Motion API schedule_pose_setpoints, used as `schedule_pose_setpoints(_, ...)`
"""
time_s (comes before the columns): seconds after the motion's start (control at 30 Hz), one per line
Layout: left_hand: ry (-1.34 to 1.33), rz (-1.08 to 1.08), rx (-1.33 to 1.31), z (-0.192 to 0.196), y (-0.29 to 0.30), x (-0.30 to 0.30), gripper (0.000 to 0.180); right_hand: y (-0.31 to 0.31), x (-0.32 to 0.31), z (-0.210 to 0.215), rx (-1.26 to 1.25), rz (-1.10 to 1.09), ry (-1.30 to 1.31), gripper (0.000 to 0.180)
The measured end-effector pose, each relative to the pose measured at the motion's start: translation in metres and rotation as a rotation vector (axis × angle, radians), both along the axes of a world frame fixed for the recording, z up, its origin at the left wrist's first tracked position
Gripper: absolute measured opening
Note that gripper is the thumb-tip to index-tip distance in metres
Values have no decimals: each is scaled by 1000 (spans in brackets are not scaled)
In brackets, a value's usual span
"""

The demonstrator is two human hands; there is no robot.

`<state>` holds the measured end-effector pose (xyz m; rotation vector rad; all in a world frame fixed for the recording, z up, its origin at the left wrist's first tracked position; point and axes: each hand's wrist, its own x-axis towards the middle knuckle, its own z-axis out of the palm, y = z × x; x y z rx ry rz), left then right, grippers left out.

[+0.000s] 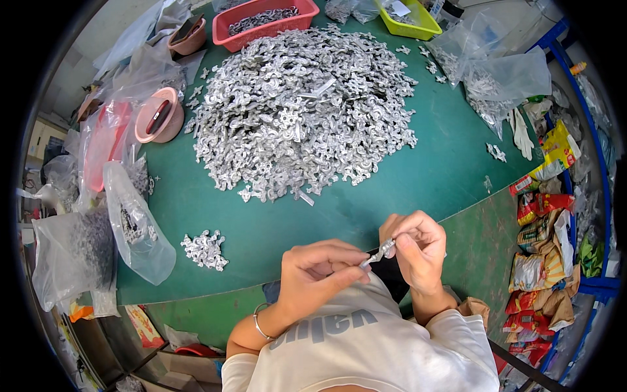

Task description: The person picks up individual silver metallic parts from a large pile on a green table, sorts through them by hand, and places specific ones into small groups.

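Observation:
Close to my body, over the table's front edge, my left hand [328,264] and my right hand [418,248] pinch a small silvery metal part [380,253] between them. It looks like a flat casting with rounded lobes; its exact kind is too small to tell. Fingers of both hands are closed on its two ends. A big heap of similar metal parts [300,111] covers the middle of the green table [261,225] beyond my hands. To the left of my left hand, a small pile of the same parts [204,250] lies near the front edge.
At the back are a red basket [264,32] of dark parts and a yellow-green basket [410,25]. A pink bowl [159,116] holding a dark red object stands at left beside plastic bags [134,225]. Bagged parts [486,91] and a white glove [520,134] lie at right, near a blue rack [597,287].

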<state>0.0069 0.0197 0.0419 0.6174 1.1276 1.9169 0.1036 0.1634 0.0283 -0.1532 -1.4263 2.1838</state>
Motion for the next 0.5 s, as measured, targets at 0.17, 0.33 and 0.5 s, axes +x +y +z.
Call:
schedule_pose_setpoints(0.17,-207,-55,-129,-5,-1,-4,12,-1,-2,-3,-36,-2,14,11)
schedule_pose_setpoints(0.33,-276,-93,-59,-13,-2,-3,16,-2,-3,-5,-39,-12,46,13)
schedule_pose_setpoints(0.5,-256,-111,-54,-11,-2,-3,16,-2,-3,-5,0,-28,79,14)
